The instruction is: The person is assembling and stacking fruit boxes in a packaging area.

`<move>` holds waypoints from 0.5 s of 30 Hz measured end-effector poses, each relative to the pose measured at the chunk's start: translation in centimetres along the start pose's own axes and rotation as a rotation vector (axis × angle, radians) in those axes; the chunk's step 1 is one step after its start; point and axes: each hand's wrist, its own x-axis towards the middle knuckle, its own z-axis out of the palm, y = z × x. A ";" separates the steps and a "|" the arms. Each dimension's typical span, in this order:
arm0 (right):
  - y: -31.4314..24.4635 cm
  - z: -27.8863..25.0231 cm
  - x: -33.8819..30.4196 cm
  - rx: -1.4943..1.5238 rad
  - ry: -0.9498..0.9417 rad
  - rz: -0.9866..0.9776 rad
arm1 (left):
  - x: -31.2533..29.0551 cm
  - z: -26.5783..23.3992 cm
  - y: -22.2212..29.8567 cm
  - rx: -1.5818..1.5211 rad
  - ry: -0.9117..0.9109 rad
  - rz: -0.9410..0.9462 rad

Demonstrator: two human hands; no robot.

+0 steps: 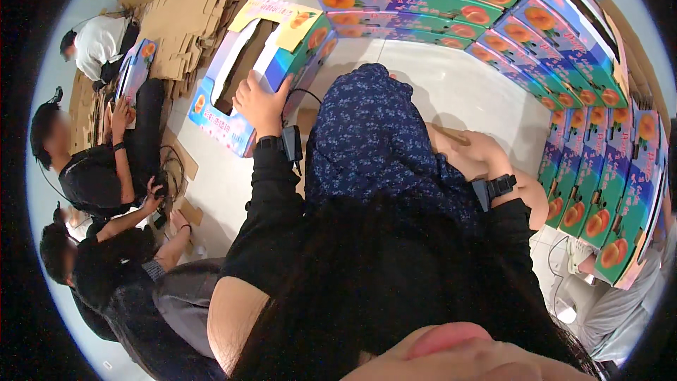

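Observation:
A fruit carton (220,129), blue, pink and green with peach pictures and a long cut-out in its top, stands ahead of me on the left. My left hand (259,104) rests on its near top panel beside the cut-out. The thumb is spread from the fingers, and I see no clear grip. Beside my bare knee, right of my dark blue floral skirt (370,127), is my right hand (481,154). Its fingers are loosely stretched and partly lost against the leg, with no object visible in them. Both wrists wear black straps with small devices.
Stacked matching cartons (416,1) wall the far side, with more stacks (596,169) to the right. Flattened cardboard (190,17) is heaped far left. Several people sit at left; one holds a carton (136,70). A cable (305,92) loops behind my left hand. Pale floor (451,74) lies ahead.

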 end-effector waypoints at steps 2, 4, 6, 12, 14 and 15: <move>-0.1 0.0 0.0 0.004 -0.006 0.009 | 0.0 0.1 0.0 -0.002 0.001 0.000; -0.1 0.0 0.0 -0.009 0.002 0.029 | 0.1 -0.1 0.2 0.015 0.016 0.013; 0.3 0.3 0.3 -0.011 -0.001 0.029 | 0.1 -0.2 0.2 0.033 0.032 0.027; 0.6 0.6 0.3 -0.041 0.031 0.029 | 0.1 -0.2 0.0 0.008 0.032 0.022; 0.7 0.7 0.4 -0.034 0.042 0.017 | 0.0 -0.1 0.0 0.019 0.025 0.027; 0.7 0.8 0.4 -0.041 0.046 0.024 | 0.0 -0.1 0.1 0.018 0.024 0.029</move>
